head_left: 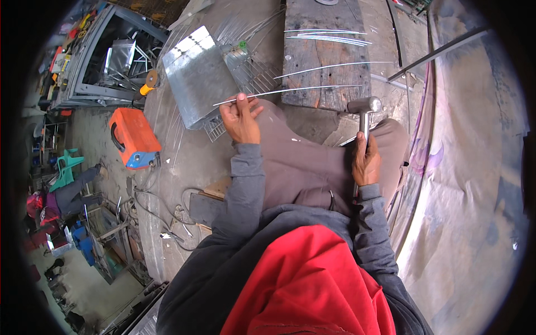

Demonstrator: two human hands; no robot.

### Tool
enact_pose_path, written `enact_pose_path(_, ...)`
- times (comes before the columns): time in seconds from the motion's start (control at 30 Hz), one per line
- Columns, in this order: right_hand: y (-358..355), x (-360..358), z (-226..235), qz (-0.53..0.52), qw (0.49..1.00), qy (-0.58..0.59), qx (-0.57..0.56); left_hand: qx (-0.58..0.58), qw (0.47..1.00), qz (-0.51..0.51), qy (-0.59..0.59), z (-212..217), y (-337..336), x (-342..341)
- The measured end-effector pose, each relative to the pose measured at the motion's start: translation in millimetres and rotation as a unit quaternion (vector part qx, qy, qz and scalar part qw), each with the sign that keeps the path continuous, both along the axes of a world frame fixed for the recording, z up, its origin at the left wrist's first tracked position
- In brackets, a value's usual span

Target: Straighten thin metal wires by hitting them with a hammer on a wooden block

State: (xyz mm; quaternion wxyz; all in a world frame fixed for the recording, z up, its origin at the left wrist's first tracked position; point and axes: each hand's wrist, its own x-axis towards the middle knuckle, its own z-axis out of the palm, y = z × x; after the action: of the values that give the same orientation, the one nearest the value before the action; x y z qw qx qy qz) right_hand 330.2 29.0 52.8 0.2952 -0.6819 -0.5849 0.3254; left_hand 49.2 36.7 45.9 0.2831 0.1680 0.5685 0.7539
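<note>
Wire rod [324, 87] spans from the left hand [243, 118] to over the near part of the wooden board [324, 51]; I cannot tell whether it touches the wood. Nearest of all, well on the near side of the board, is a red cloth [312, 279] above the person's dark top [206, 279]. Brown trousers [296, 151] come next, the legs bent close to the board, which seems to keep its surface within easy reach. The hands are apart. Just nearer than the board's right corner, the right hand [366, 162] is clamped around the handle of a hammer [365, 106], with some handle left below the fist, probably for balance; the head is up beside that corner. Left of the board, the left hand pinches the rod near one end between thumb and fingers, which likely leaves the rest of its length free. Farther along the board, another thin rod [335, 66] lies across it, and a small bunch of rods [329, 37] lies beyond, perhaps spaced off to leave the near end for working. To the board's left are a shiny metal panel [195, 72] and a wire grid [261, 75]; farther left, an orange case [134, 137] and a green seat [67, 166].
</note>
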Motion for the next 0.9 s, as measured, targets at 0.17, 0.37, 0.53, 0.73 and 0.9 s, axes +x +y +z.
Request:
enact_pose_path(0.17, -3, 0, 7, -0.001, 0.998, 0.056, 0.006, 0.131, 0.936, -0.026, 0.327, 82, -20, 45)
enact_pose_path(0.37, -1, 12, -30, 0.031, 0.990, 0.126, 0.051, 0.267, 0.834, -0.113, 0.469, 130, -19, 127)
enact_pose_path(0.53, 1, 14, -32, 0.036, 0.941, 0.332, 0.049, 0.249, 0.856, -0.134, 0.432, 137, -19, 152)
enact_pose_path(0.73, -4, 15, -15, 0.017, 0.984, 0.177, 0.002, 0.246, 0.872, -0.154, 0.393, 138, -14, 155)
enact_pose_path(0.9, 3, 12, -26, 0.037, 0.979, 0.174, 0.097, 0.254, 0.866, -0.154, 0.402, 137, -10, 155)
